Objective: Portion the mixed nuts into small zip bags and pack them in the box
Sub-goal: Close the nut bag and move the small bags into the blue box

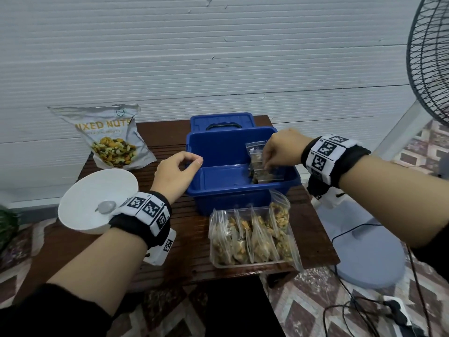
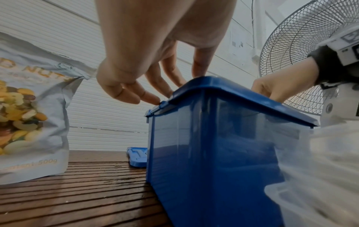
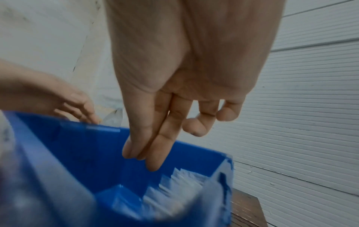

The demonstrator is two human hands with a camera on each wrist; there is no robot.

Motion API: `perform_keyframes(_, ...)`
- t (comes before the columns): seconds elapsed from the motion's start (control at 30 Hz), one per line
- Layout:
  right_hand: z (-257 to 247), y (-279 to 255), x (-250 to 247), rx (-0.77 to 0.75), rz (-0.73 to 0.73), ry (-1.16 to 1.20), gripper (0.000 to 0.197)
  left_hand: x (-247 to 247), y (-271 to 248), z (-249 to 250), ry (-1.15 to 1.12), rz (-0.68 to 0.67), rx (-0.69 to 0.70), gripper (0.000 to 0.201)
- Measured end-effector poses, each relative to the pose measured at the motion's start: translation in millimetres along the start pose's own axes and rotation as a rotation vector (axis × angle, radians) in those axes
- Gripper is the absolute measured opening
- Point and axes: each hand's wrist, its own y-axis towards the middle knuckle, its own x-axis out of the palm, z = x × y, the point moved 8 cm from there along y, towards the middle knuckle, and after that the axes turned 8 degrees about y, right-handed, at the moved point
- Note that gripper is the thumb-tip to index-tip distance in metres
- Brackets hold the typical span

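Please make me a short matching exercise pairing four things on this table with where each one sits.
Things:
1. mixed nuts pouch
2. white bowl
3. blue box
4. clear tray

Places:
A. middle of the table, lid off behind it
B. front, packed with filled zip bags
C. back left, standing by the wall
D. front left edge, spoon inside

Pairs: 1-C, 2-D, 3-A, 4-B

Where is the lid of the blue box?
In the head view the lid lies on the table behind the blue box, near the wall.
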Motion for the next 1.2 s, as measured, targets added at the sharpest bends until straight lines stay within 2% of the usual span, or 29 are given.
perform_keyframes(0.17,-10.6,-38.4,-11.2,0.018,0.107,0.256,0.012,-0.5,-8.3,-0.5,0.038,-0.019,-0.002,0.007)
perform_keyframes(0.3,-9.4,-75.6,-1.4,0.135,0.195,0.126,0.029,0.9,-18.5,9.9,0.092,-0.031,0.028,0.007)
perform_keyframes(0.47,-6.7,-103.1,32.6,0.291,0.204,0.012,0.042,6.7,-32.1,25.9,0.13,-0.045,0.069,0.007)
perform_keyframes(0.67,-8.1,-116.2,43.2,0.324,0.32,0.14,0.018,15.3,-45.8,43.3,0.131,-0.07,0.121,0.006)
perform_keyframes(0.87,-19.0,-125.6,15.0,0.23,0.363,0.326,0.011,25.0,-58.6,70.5,0.111,-0.156,0.255,0.01)
perform_keyframes(1.0,-32.0,-124.5,2.9,0.083,0.377,0.516,0.025,36.1,-66.6,86.6,0.107,-0.244,0.34,0.018)
perform_keyframes(1.07,-37.6,-123.8,-0.3,0.03,0.404,0.57,0.027,35.9,-67.5,91.7,0.09,-0.224,0.345,0.01)
perform_keyframes(1.2,-39.4,-120.7,1.8,-0.029,0.419,0.691,0.023,29.5,-67.9,94.4,0.061,-0.175,0.352,0.01)
